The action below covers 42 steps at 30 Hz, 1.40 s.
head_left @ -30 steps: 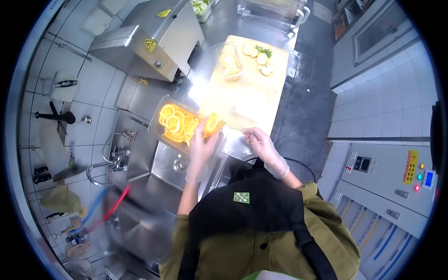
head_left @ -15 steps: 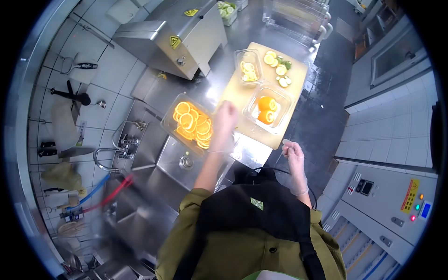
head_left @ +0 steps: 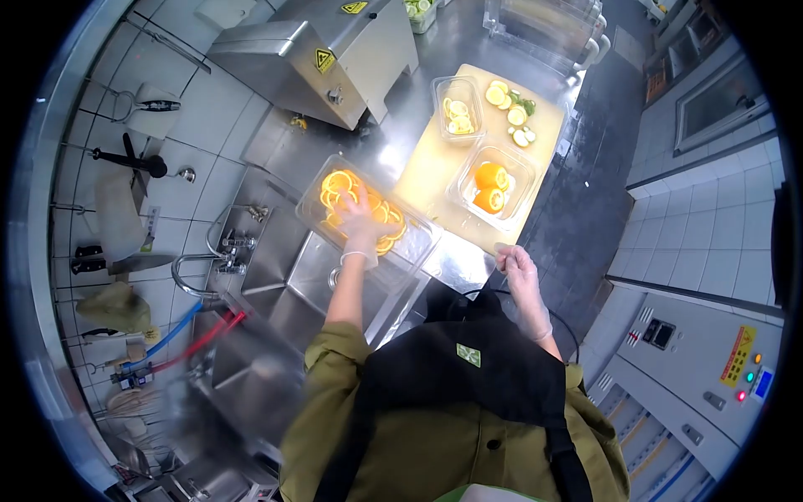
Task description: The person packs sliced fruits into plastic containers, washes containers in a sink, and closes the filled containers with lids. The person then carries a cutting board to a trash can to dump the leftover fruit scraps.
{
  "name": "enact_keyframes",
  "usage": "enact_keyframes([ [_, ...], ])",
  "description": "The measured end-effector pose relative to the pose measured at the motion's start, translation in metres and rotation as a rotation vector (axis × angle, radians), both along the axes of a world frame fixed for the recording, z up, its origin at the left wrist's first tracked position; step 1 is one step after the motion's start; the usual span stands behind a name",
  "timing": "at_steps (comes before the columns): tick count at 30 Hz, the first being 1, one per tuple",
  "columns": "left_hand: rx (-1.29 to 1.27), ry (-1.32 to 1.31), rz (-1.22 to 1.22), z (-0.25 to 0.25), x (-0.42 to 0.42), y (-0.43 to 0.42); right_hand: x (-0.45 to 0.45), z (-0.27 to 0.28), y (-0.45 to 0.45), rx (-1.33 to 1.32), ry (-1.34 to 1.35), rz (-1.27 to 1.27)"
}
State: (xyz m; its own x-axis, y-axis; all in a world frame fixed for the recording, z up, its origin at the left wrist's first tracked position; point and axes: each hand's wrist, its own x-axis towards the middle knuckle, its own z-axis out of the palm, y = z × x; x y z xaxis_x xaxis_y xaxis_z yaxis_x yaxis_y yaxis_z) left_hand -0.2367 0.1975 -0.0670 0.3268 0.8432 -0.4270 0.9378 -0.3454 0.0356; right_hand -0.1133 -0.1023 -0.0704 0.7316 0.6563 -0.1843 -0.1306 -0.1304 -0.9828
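Observation:
My left hand [head_left: 360, 224], in a clear glove, rests with spread fingers on the orange slices [head_left: 337, 182] inside a long clear tray [head_left: 425, 243]. The tray stands beside the sink. My right hand [head_left: 517, 268], also gloved, is near the front corner of the cutting board [head_left: 422, 171]. Its fingers are curled together, and whether they hold anything is too small to tell. On the board, a square clear container [head_left: 462, 197] holds two cut orange pieces [head_left: 490, 199]. Behind it a smaller clear container [head_left: 443, 92] has lemon slices [head_left: 457, 115] in it.
Lemon pieces and green bits [head_left: 520, 109] lie at the board's far right. A steel machine [head_left: 314, 63] stands at the back left. The sink [head_left: 280, 259] is at the left front. Knives [head_left: 138, 263] hang on the tiled wall. A control panel [head_left: 694, 360] is at the right.
My left hand has moved left, from over the board onto the orange slices, and its fingers have spread. My right hand stays near the board's corner. The view has shifted slightly.

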Motion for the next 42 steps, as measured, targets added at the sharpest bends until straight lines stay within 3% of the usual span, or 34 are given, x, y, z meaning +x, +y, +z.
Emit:
enact_keyframes([
  [3,0.066,-0.200,0.019,-0.029,-0.007,0.011,0.000,-0.004,0.002,-0.008,-0.008,0.018],
  [8,0.163,-0.316,0.021,-0.055,-0.015,0.033,-0.004,0.003,0.010,-0.042,-0.041,0.003],
  [11,0.187,-0.454,-0.019,-0.070,-0.037,0.054,0.004,-0.010,0.008,-0.082,-0.006,-0.210],
  [12,0.191,-0.516,-0.040,-0.072,-0.043,0.061,0.020,-0.055,0.003,-0.201,-0.122,-0.355],
  [13,0.160,-0.580,0.015,-0.069,-0.047,0.063,0.026,-0.023,0.012,-0.290,0.062,-0.467],
  [16,0.078,-0.704,0.155,-0.037,-0.053,0.053,0.050,-0.017,0.036,-0.378,0.197,-0.479],
  [19,-0.519,-1.079,0.413,-0.022,-0.065,0.044,0.070,-0.021,0.059,-0.477,0.230,-0.312],
  [22,-0.748,-1.379,0.398,0.031,-0.068,0.011,0.089,-0.055,0.070,-0.489,0.208,-0.245],
  [25,-0.835,-1.509,0.397,0.063,-0.074,-0.006,0.091,-0.032,0.071,-0.424,0.175,-0.299],
  [32,-0.931,-1.552,0.501,0.082,-0.076,-0.010,0.084,-0.034,0.052,-0.383,0.062,-0.181],
  [35,-0.786,-1.524,0.179,0.125,-0.047,-0.043,0.082,-0.036,0.055,-0.398,0.074,-0.174],
  [39,-0.743,-1.496,-0.240,0.101,0.014,-0.064,0.077,-0.025,0.055,-0.436,0.087,-0.150],
  [42,-1.119,-1.487,-0.075,0.086,0.081,-0.091,0.077,-0.040,0.054,-0.381,0.085,-0.182],
])
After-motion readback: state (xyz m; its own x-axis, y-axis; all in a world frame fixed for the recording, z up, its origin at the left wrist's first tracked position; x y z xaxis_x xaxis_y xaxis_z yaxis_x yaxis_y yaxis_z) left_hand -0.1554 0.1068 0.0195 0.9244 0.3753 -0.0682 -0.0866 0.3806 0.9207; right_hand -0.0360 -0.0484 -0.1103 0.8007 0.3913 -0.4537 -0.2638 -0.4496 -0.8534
